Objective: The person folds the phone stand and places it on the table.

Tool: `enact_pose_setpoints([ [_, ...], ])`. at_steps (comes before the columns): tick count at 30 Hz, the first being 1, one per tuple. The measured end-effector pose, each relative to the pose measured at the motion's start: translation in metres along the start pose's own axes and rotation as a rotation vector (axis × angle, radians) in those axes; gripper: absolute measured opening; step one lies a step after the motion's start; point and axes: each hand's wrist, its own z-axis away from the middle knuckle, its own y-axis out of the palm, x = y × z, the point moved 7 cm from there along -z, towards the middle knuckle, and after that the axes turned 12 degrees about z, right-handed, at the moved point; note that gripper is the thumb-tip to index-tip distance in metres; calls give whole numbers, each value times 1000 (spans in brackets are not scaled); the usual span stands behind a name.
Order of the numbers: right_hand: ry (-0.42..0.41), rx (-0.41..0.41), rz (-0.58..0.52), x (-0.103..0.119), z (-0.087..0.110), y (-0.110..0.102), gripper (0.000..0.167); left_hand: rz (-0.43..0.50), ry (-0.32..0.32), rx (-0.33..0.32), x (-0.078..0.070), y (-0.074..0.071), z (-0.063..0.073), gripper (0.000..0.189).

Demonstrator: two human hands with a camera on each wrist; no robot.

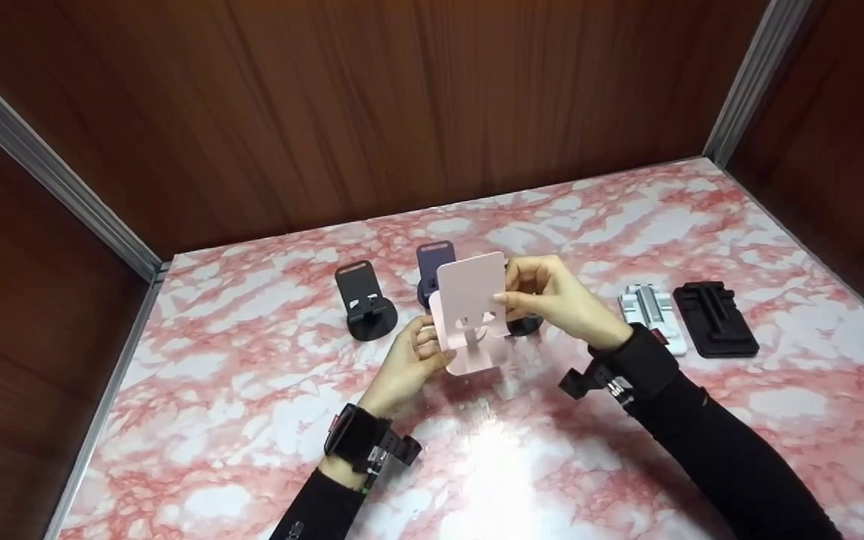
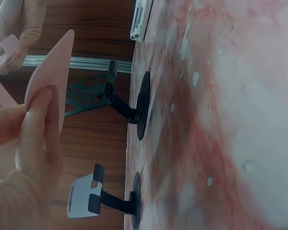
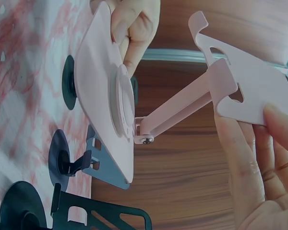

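Observation:
A pink phone stand [image 1: 469,289] is held up off the table between both hands. My left hand [image 1: 406,364] pinches the edge of its flat base plate [image 3: 93,91], thumb on one face and fingers on the other. At the upper part, my right hand [image 1: 563,300] grips the side of the back plate [image 3: 259,91], thumb in front. The hinged arm [image 3: 177,105] between the two plates stands unfolded in the right wrist view. Behind the pink stand, a dark blue phone stand [image 1: 433,259] is partly covered.
A black phone stand [image 1: 361,289] stands to the left. Another dark stand's round base [image 1: 526,325] shows beneath the right hand. A white folded stand [image 1: 646,304] and a black folded stand [image 1: 717,322] lie on the right. Wood-grain panels [image 1: 402,112] enclose the marbled table [image 1: 214,420].

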Motion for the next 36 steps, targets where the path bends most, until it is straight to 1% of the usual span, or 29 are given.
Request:
enact_pose_setpoints([
  [8,-43,18,62,7,1,2,16,-55,40,-3,-3,-1,-1,47],
  [12,-51,23,58,7,1,2,16,-62,55,3,-3,-1,-1,48],
  [16,-52,45,13,6,1,3,17,-105,106,-3,-7,-2,-1,49],
  [20,-7,65,-56,0,2,4,15,-171,154,-29,-13,-3,0,48],
  [23,26,75,-87,-5,2,4,14,-190,162,-33,-14,-3,0,47],
  [27,48,98,-105,-7,2,5,14,-204,160,-44,-14,-4,0,48],
  [30,66,109,-112,-8,2,6,15,-237,176,-56,-16,-4,1,49],
  [36,104,119,-150,-12,4,7,16,-367,277,-69,-25,-4,2,47],
])
